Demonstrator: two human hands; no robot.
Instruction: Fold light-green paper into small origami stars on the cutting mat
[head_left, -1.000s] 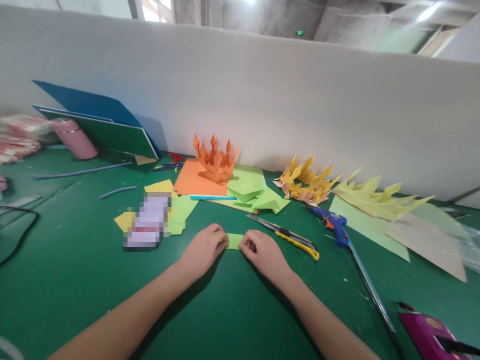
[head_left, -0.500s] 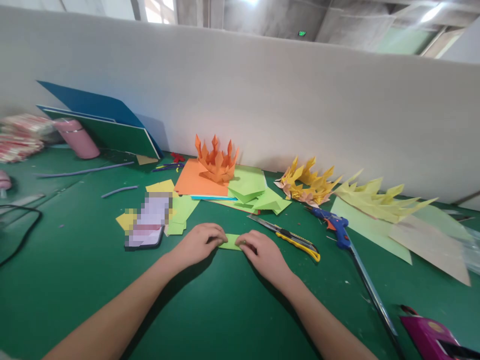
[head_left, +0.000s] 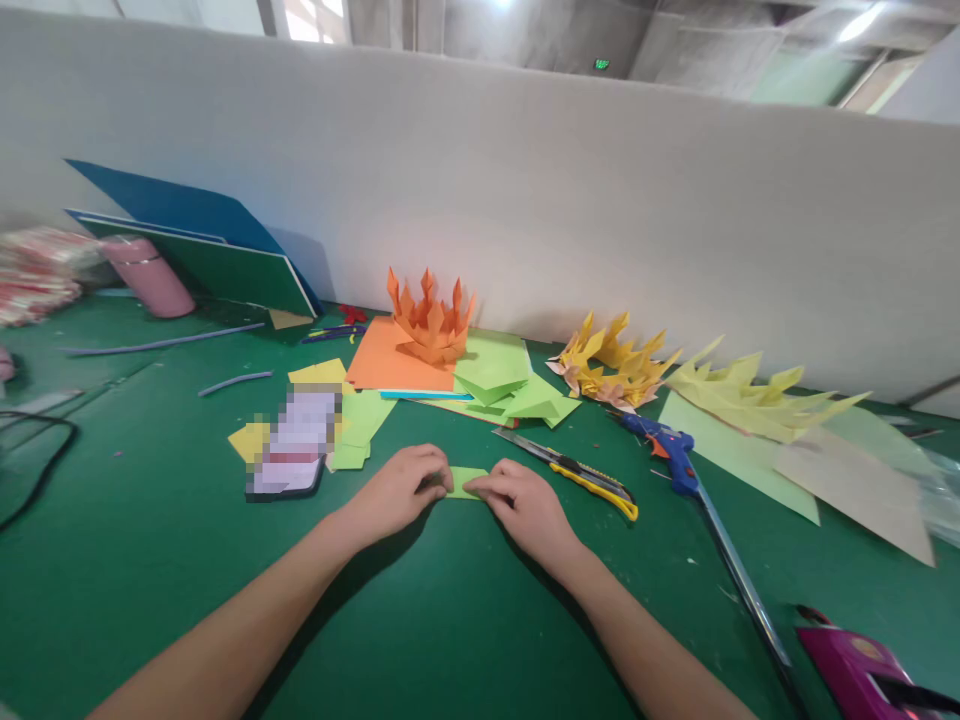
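A small folded piece of light green paper (head_left: 465,484) lies on the green table between my two hands. My left hand (head_left: 401,490) pinches its left end, fingers curled and thumb beneath. On the opposite end, the fingers of my right hand (head_left: 529,508) are drawn together and press on the paper. Just right of my right hand rests a yellow utility knife (head_left: 581,474), its blade extended. A phone (head_left: 300,440) sits left of my left hand, partly blurred out, over yellow and green paper pieces (head_left: 364,425).
Behind the hands, an orange paper crown (head_left: 433,325) stands on stacked coloured sheets (head_left: 386,360). Yellow paper crowns (head_left: 619,365) are at the right, near a blue glue gun (head_left: 667,450). A pink bottle (head_left: 150,278) leans at the far left; a magenta object (head_left: 855,665) occupies the near right corner.
My right fingers have shifted slightly along the green paper and press nearer its middle. My left hand stays at its end. The view has moved very slightly.
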